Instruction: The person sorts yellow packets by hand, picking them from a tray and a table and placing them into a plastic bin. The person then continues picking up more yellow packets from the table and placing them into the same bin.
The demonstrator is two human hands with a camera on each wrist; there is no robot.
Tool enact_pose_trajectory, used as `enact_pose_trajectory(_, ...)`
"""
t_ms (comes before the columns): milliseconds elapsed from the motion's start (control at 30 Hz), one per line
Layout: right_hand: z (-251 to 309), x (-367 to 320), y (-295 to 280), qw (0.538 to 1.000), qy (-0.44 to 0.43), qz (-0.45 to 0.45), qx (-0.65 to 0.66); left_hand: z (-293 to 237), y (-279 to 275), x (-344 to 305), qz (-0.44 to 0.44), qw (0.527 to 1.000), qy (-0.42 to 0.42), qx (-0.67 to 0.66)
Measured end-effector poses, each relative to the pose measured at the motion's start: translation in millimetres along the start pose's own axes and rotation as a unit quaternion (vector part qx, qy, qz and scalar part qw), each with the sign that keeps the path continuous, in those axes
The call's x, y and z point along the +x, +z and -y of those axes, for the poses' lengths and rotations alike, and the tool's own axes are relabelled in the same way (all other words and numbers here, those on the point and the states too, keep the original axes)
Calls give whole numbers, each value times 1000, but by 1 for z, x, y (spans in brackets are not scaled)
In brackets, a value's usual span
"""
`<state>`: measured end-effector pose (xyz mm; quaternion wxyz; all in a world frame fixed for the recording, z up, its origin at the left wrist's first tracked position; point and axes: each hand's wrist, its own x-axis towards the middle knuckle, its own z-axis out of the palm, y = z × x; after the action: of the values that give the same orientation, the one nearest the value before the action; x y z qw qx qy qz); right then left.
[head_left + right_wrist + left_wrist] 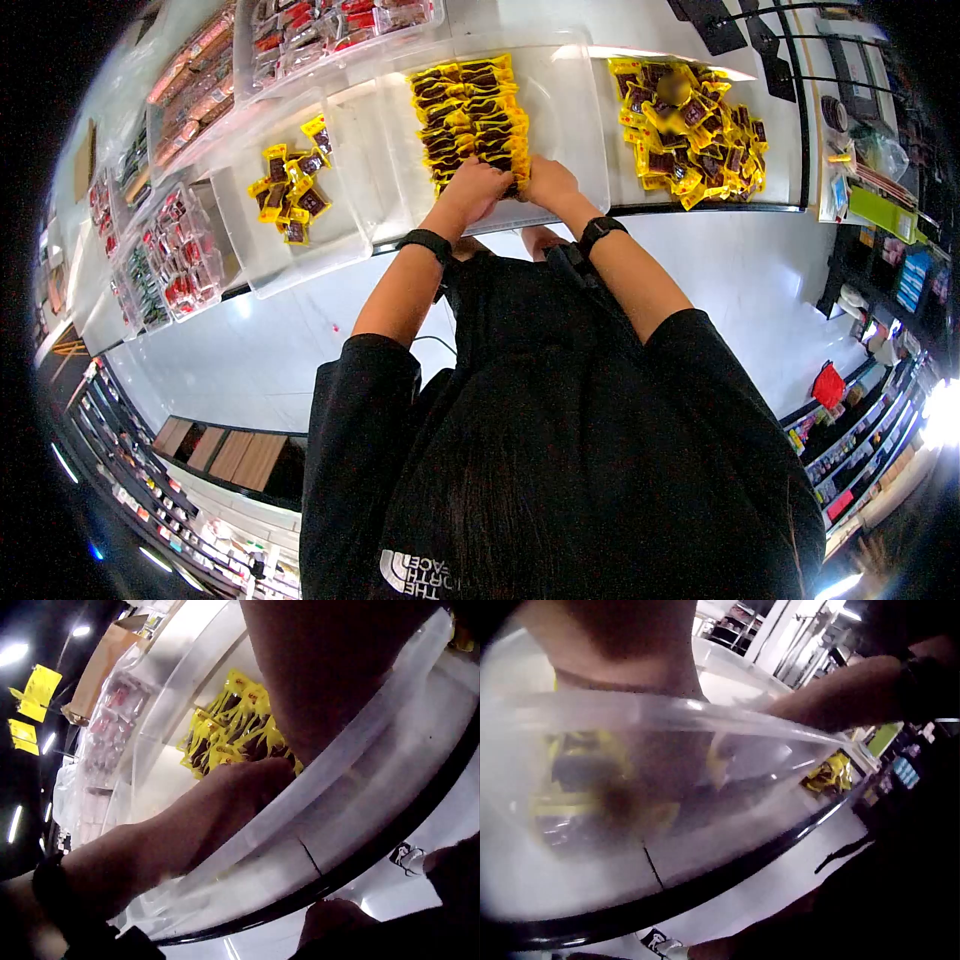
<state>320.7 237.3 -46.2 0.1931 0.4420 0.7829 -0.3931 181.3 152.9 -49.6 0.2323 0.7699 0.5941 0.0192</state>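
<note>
Small yellow-and-brown snack packets (pixel 470 110) stand in two tight rows inside a clear plastic bin (pixel 570 75). At the near end of those rows my left hand (pixel 474 192) bends its fingers around a packet. My right hand (pixel 549 182) meets it from the right, fingers curled at the same packet's edge. In the left wrist view, yellow packets (pixel 581 769) show blurred through the bin's front wall beside the left hand. The right wrist view has the rows' yellow ends (pixel 240 697) just beyond the hands; the right fingertips are hidden there.
To the right lies a loose heap of similar packets (pixel 690 140) on the white table. A second clear bin (pixel 345 215) on the left holds several scattered packets. Farther left are bins of red-wrapped packs (pixel 180 250). The table's dark front edge (pixel 700 208) runs close before the body.
</note>
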Motion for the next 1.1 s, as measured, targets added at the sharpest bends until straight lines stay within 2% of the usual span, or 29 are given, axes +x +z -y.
enact_pose_trajectory(33,1,-5,-3,1000,7,-4,-11,0,-2,1,10,1000,-9,-13)
enact_pose_trajectory(67,1,-8,-7,1000,15,-9,-21,3,1,0,-23,998,-19,-64)
enact_pose_trajectory(100,-4,-6,-6,1000,15,-11,-22,3,3,0,-24,998,-17,-63)
enact_pose_trajectory(167,-18,2,3,999,16,-20,-38,1,4,-2,-44,993,-87,-65)
enact_pose_trajectory(200,-19,2,3,999,14,-20,-38,1,4,-2,-44,993,-88,-64)
enact_pose_trajectory(267,-23,3,2,995,-17,-93,-34,0,3,-1,-49,998,-32,-36)
enact_pose_trajectory(367,-14,-5,-7,996,-38,-62,-52,-2,8,1,-72,997,-30,-10)
enact_pose_trajectory(433,-6,-9,-9,994,-59,-69,-64,-3,12,3,-57,998,-35,2)
enact_pose_trajectory(500,-3,-7,-7,991,-83,-74,-75,-3,12,2,-116,993,-4,-20)
enact_pose_trajectory(633,-9,-1,2,978,-99,-110,-147,-11,6,5,-130,990,1,-56)
enact_pose_trajectory(667,-10,0,4,976,-92,-113,-159,-12,4,7,-84,995,-2,-44)
enact_pose_trajectory(700,-10,1,5,976,-94,-115,-159,-12,5,7,-85,995,-2,-42)
enact_pose_trajectory(800,-10,1,3,981,-82,-95,-150,-13,8,7,-74,997,-16,-12)
enact_pose_trajectory(867,-8,-3,-2,990,-57,-45,-119,-10,12,6,-81,997,-11,-12)
enact_pose_trajectory(967,7,-24,-25,995,-67,-9,-72,-6,8,1,-81,996,4,-31)
enact_pose_trajectory(1100,-4,-14,-16,997,-20,-6,-71,-7,-3,-4,-85,995,40,-40)
